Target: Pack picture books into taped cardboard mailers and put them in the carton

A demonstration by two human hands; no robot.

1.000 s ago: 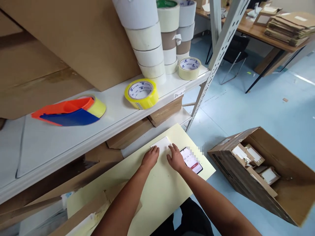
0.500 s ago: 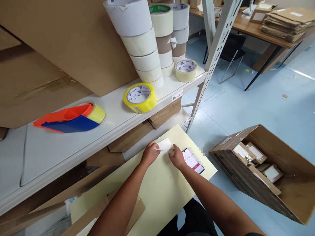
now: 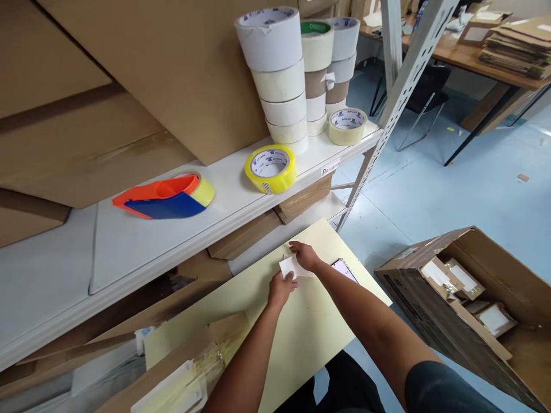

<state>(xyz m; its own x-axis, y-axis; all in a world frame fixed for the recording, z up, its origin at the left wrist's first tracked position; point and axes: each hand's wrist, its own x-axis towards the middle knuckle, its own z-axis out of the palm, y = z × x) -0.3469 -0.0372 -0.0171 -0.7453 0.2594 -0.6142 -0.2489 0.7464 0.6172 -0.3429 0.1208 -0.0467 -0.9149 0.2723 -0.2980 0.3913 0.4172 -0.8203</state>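
Observation:
My left hand [image 3: 280, 291] is closed on a small white piece of paper [image 3: 286, 266], thumb on top and fingers beneath. Just beyond it, my right hand [image 3: 305, 256] bends over the paper's far edge, with its fingertips partly hidden and apparently pinching it. More white paper shows under the right hand, lying low over the pale yellow tabletop [image 3: 318, 321]. A phone [image 3: 344, 271] with a lit screen lies to the right, partly covered by my right forearm.
Tape rolls stand stacked on the white shelf [image 3: 228, 198], beside a yellow tape roll [image 3: 271, 170] and an orange-and-blue tape dispenser [image 3: 166, 196]. On the floor at right, an open carton [image 3: 430, 321] holds several small labelled boxes. A cardboard box [image 3: 232, 332] lies at the table's near left.
My right hand has moved left, from beside the phone to the paper's far edge. My left hand has come nearer, and the paper is turned. The whole view has shifted.

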